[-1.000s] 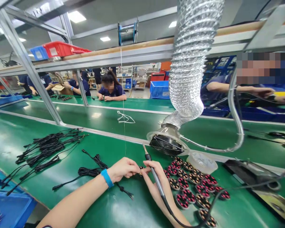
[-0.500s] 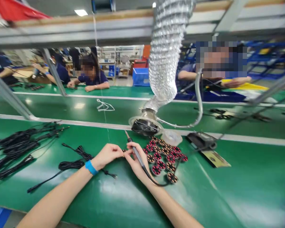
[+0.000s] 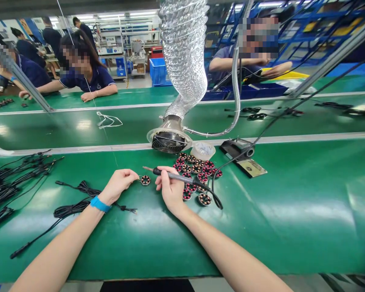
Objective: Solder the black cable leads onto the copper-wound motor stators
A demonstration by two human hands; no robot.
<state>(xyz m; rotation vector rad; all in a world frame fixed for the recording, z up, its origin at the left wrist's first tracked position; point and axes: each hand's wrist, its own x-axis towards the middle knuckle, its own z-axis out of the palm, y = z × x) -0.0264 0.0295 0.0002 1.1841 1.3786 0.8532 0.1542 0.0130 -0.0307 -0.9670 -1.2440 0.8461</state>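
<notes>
On the green desk [image 3: 292, 227], the hands have moved apart. The left hand [image 3: 118, 185] pinches a wound coil ring [image 3: 145, 180] at its 3 o'clock; the right hand [image 3: 170, 188] grips a soldering iron [image 3: 173, 175].

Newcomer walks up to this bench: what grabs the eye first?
The silver flexible duct drops centre-frame to a round fan hood at the far edge of the green bench. Just below it, round red-and-copper wound discs cluster beside the soldering iron in the right hand. Bundled black cables sprawl at the left.
</notes>
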